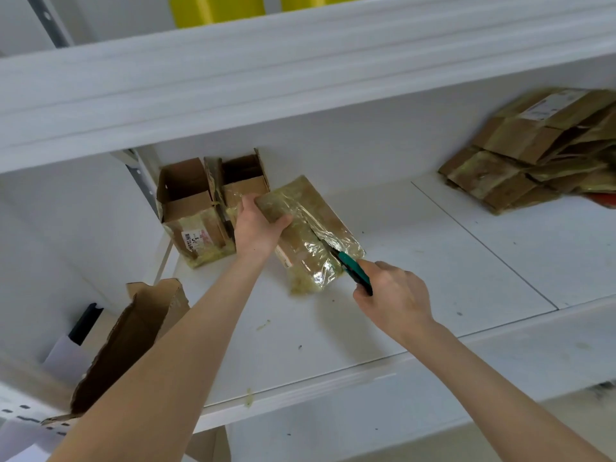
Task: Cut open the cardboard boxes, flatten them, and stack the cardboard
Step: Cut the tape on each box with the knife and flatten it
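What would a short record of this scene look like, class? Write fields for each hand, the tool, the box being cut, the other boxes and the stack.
left hand: grips the far end of the taped box
right hand: holds the teal-handled cutter
tool: blade tip in a slit along the box's taped top
open boxes: two, upright, side by side at the shelf's back left
flattened stack: cardboard piled at the shelf's right end
shelf: white, bears all of these

Bright even light, soft shadows, glare on taped box (316,228), pic edges bent & blurry.
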{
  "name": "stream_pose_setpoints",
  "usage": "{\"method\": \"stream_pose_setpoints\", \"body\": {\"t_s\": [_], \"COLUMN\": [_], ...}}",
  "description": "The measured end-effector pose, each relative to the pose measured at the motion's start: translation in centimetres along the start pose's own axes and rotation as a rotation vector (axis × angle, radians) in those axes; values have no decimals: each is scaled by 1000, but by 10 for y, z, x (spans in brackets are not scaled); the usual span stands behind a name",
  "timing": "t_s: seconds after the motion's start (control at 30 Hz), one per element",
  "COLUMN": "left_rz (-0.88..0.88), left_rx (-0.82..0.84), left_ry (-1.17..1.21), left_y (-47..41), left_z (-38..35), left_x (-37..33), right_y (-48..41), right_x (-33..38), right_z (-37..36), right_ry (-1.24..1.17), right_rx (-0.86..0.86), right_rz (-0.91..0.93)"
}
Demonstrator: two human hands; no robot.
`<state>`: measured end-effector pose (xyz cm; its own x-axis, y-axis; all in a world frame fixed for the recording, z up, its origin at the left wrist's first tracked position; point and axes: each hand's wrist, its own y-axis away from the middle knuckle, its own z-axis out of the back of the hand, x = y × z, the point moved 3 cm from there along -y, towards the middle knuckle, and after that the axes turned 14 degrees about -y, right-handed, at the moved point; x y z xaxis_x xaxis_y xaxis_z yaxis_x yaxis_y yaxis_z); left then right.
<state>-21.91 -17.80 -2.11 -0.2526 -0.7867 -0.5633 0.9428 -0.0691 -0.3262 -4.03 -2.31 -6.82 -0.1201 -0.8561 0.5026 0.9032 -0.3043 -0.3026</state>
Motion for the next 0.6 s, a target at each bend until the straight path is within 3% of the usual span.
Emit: {"method": "stream_pose_setpoints", "body": {"t_s": [0.07,0.17,0.23,0.37,0.47,0.6], "left_rz": [-6,-37,-65,-125,-140,-163], "left_rx": [-45,-55,-51,-95,-160,-255], "left_ry": [-27,-79,-149,-280,-219,-249], "left_y": [3,6,10,22,34,54], "left_z": [2,3,5,6,12,23], "left_x": [0,-1,-6,-23,-31,-29], "right_y": [0,-12,-19,-18,-24,-53], "right_x": [-6,-25,-34,-30,-26,-22], "right_z": [5,8,-2,-38,-47,-26], "right_ry": [-108,-614,-1004,-1519,-1666,-1673], "right_rx": [-88,-175,-125,84,76,-55], "right_rz": [-18,-245,-455,-778,-795,-651]}}
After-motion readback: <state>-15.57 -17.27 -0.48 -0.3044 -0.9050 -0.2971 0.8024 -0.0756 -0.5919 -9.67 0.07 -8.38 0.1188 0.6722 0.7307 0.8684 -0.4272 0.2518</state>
